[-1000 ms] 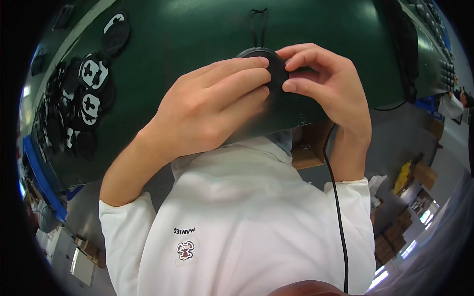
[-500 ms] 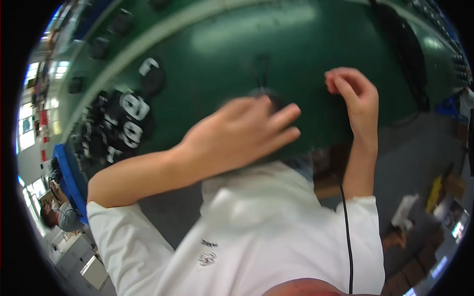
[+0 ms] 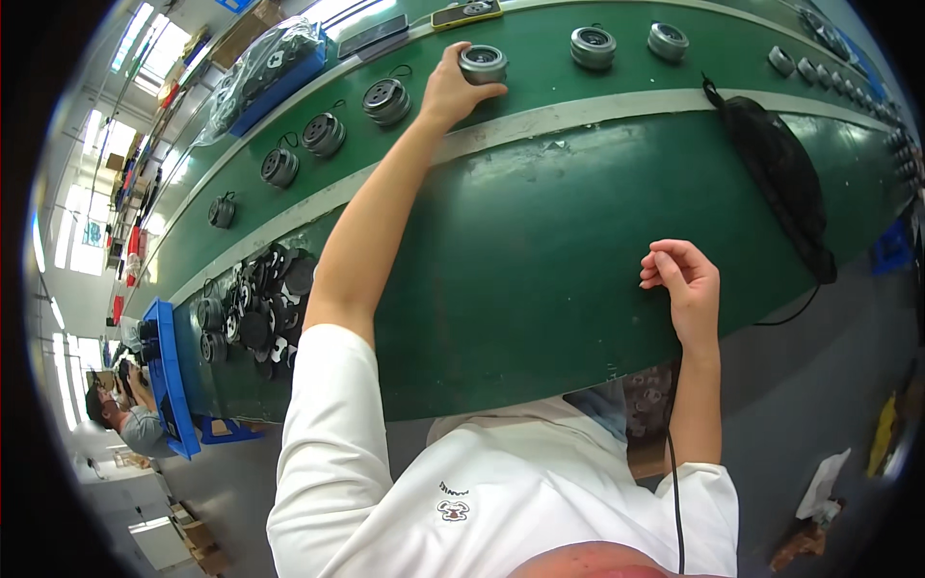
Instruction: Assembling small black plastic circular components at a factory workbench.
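Observation:
My left hand reaches far across the green table, its thumb and fingers spread round the sides of a silver round metal unit that rests on the strip beyond the pale divider. Similar round units with dark tops stand to its left, the nearest one with a cord loop. To its right are two more, one silver unit being closer. Above the near part of the table is my right hand, its fingers curled in and thumb against them. Whether anything is pinched there cannot be made out.
A pile of black discs with white marks lies at the left. Further right is a black fabric bag. A bagged blue bin and phones lie at the far edge. Beyond a blue tray, a person sits.
My left hand has gone from close before me, over a blurred dark round thing, to the far strip, where it holds the silver unit. The right hand stays curled; the view has shifted.

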The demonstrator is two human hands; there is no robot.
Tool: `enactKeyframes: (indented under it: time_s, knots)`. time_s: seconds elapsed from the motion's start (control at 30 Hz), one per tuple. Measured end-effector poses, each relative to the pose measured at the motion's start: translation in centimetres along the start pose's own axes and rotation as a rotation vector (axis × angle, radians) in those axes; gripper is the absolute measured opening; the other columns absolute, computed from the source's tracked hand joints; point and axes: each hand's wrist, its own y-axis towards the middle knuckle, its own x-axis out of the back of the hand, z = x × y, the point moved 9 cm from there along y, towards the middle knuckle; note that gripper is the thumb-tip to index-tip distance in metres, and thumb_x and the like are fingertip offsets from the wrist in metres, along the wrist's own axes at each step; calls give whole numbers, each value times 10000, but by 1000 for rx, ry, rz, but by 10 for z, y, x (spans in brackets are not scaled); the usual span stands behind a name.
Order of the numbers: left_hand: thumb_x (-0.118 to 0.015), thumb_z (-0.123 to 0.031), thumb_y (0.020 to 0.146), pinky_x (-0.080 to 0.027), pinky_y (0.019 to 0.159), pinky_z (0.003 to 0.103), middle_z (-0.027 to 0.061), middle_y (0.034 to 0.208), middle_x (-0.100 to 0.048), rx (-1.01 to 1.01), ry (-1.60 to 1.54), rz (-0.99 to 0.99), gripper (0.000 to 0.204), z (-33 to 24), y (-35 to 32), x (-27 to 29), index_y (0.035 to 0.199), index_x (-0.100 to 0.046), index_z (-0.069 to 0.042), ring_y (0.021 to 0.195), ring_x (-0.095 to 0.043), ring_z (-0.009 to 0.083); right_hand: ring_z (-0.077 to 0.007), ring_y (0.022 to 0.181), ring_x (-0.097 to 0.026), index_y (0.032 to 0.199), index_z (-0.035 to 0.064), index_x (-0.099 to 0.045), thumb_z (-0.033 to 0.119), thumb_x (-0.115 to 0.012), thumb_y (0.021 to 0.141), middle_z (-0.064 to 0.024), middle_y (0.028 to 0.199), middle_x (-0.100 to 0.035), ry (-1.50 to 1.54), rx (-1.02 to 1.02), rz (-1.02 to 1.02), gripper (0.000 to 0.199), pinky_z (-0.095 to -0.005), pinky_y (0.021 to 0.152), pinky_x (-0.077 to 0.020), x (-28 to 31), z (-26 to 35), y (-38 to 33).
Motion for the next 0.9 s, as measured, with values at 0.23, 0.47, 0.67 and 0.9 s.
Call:
enactKeyframes:
  time_s: [0.23,0.47,0.67,0.9]
  knots:
    - [-865,-332,851,-538,1067,414,194,1425,-641,-352,739,-86,805,15,14,27,1550,-523,-126,1201,-677,379,-163,781,-681,1133,-47,-723,51,-654,1045,-121,940,-733,-26,25,8,148,-265,733,-597,-3,-1,-2]
    - [-829,-310,901,-551,1030,433,179,1359,-671,-140,516,227,638,13,-50,81,1470,-624,-108,1161,-670,363,-154,802,-677,1139,-40,-727,67,-654,1050,-109,953,-737,-90,30,14,157,-260,743,-589,2,-1,-7]
    - [-868,-261,810,-583,973,380,46,1437,-606,-584,408,534,653,-179,-239,11,1421,-637,-237,1187,-658,278,-149,833,-678,1154,-34,-732,87,-656,1054,-99,973,-744,-185,68,10,174,-264,771,-583,-5,1,-5]
    - [-820,-213,897,-574,995,387,56,1435,-677,-335,125,326,558,-129,-246,74,1429,-661,-153,1161,-710,293,-152,844,-681,1157,-31,-738,92,-660,1053,-97,980,-749,-235,91,-15,179,-267,792,-582,-2,-1,-14]
